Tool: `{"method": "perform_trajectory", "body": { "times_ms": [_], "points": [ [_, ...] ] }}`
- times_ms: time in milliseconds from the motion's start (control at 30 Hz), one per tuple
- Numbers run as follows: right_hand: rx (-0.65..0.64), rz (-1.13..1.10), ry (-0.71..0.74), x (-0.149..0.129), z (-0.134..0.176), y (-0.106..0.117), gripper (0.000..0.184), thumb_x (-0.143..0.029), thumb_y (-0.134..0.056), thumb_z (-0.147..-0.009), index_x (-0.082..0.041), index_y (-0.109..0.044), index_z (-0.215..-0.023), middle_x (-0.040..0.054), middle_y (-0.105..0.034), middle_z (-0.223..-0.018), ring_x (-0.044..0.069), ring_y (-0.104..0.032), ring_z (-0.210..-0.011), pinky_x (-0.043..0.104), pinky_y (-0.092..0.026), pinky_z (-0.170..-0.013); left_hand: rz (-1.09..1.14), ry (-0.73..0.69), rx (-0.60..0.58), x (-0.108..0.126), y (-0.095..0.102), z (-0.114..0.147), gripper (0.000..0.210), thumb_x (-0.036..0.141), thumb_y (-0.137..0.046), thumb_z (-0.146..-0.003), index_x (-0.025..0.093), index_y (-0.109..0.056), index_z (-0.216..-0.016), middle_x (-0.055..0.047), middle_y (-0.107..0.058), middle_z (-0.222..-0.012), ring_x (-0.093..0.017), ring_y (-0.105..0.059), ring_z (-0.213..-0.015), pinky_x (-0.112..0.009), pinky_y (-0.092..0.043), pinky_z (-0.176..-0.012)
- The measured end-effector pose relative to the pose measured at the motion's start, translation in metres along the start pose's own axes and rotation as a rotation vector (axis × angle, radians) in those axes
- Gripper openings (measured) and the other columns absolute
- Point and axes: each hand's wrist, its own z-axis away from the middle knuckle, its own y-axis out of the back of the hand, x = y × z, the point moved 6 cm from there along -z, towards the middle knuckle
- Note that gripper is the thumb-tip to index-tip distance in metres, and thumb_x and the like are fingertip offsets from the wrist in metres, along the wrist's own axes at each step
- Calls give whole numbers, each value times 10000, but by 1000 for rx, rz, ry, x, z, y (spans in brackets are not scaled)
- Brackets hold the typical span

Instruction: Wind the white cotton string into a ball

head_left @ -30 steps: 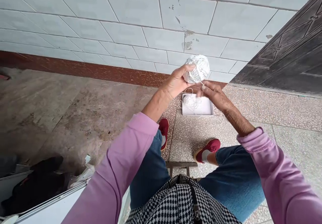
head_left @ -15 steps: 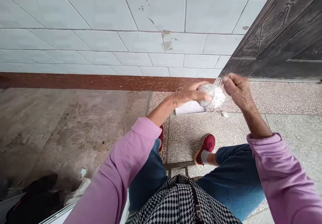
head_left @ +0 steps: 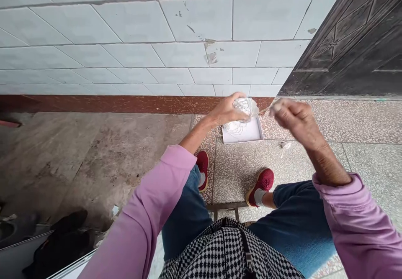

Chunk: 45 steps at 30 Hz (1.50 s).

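My left hand [head_left: 226, 111] is wrapped round a ball of white string [head_left: 245, 106], held above a shallow white box lid [head_left: 251, 133]. Loose loops of white string [head_left: 234, 127] lie in the lid and spill over its left side. To the right of the ball, my right hand [head_left: 295, 118] is closed in a pinch, its fingertips blurred. A thin strand [head_left: 264, 110] runs from the ball to those fingertips. A small white tangled scrap [head_left: 285, 145] lies on the floor below my right hand.
A white tiled wall [head_left: 141, 24] with a red-brown skirting stands ahead, and a dark panelled door [head_left: 354, 49] at the right. My red shoes [head_left: 262, 183] rest on the speckled floor tiles. Dark items [head_left: 63, 241] lie at the lower left beside bare concrete.
My left hand has moved left with the ball, away from my right hand, so a stretch of strand now shows between them. More of the box lid is visible.
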Motion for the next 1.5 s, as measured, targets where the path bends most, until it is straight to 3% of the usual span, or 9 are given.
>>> {"method": "perform_trajectory", "body": {
  "times_ms": [100, 167, 400, 567, 700, 900, 1067, 1333, 1500],
  "points": [
    [136, -27, -22, 26, -11, 19, 576, -765, -703, -984, -250, -607, -745, -27, -400, -604, 143, -332, -571, 301, -266, -521, 253, 34, -300, 11, -30, 13, 637, 486, -879, -638, 224, -724, -1198, -80, -747, -1076, -279, -709, -996, -421, -599, -871],
    [98, -30, -34, 45, -11, 5, 635, -824, -693, -947, -247, -564, -714, -29, -410, -605, 141, -345, -579, 293, -287, -527, 426, 26, -301, 18, -36, 14, 687, 544, -871, -642, 242, -730, -1242, -104, -765, -1128, -308, -728, -1064, -432, -617, -881],
    [-242, -54, -26, 17, 13, -52, 579, -738, -554, -1084, -224, -621, -825, -32, -445, -651, 127, -389, -600, 268, -300, -515, 231, -17, 252, 1, 16, -5, 786, 491, -915, -628, 218, -633, -1309, -144, -703, -1253, -418, -640, -1305, -555, -594, -1039],
    [17, -160, -72, 13, -3, 6, 511, -718, -707, -1014, -249, -620, -829, -62, -321, -590, 120, -264, -529, 275, -217, -463, 168, 94, -183, -3, -19, 8, 664, 495, -886, -660, 168, -710, -1210, -143, -739, -1108, -334, -719, -1057, -478, -612, -913],
    [42, -214, -156, 44, -6, 0, 598, -794, -715, -957, -264, -518, -761, -75, -305, -561, 109, -217, -501, 271, -180, -448, 377, 96, -326, 10, -41, 18, 681, 611, -825, -686, 211, -731, -1228, -143, -760, -1127, -363, -730, -1095, -480, -620, -889],
    [-106, -145, -58, 31, 4, -51, 616, -813, -610, -1012, -246, -557, -779, -59, -390, -592, 114, -313, -538, 275, -237, -491, 459, -47, 113, 23, 10, 8, 817, 801, -644, -775, 262, -659, -1390, -147, -729, -1291, -404, -662, -1313, -487, -624, -912],
    [-222, -82, 23, -4, 8, -48, 606, -754, -578, -1066, -222, -603, -775, -33, -457, -663, 115, -385, -591, 287, -301, -547, 223, -43, 416, 6, 52, 10, 723, 562, -822, -706, 275, -672, -1352, -120, -725, -1274, -375, -647, -1312, -466, -596, -1004],
    [-24, -139, -105, 37, -8, 0, 611, -796, -728, -946, -254, -545, -730, -61, -347, -571, 115, -270, -521, 282, -205, -475, 115, -30, -407, 8, -29, 19, 680, 416, -867, -672, 289, -722, -1325, -90, -756, -1157, -315, -715, -1108, -482, -608, -983],
    [-158, -249, -177, 54, -6, -31, 596, -814, -685, -963, -259, -536, -801, -91, -329, -545, 92, -233, -472, 255, -151, -441, 389, -56, -72, 14, -6, 11, 858, 640, -827, -715, 253, -640, -1457, -147, -731, -1256, -396, -664, -1324, -515, -614, -986]
  ]
}}
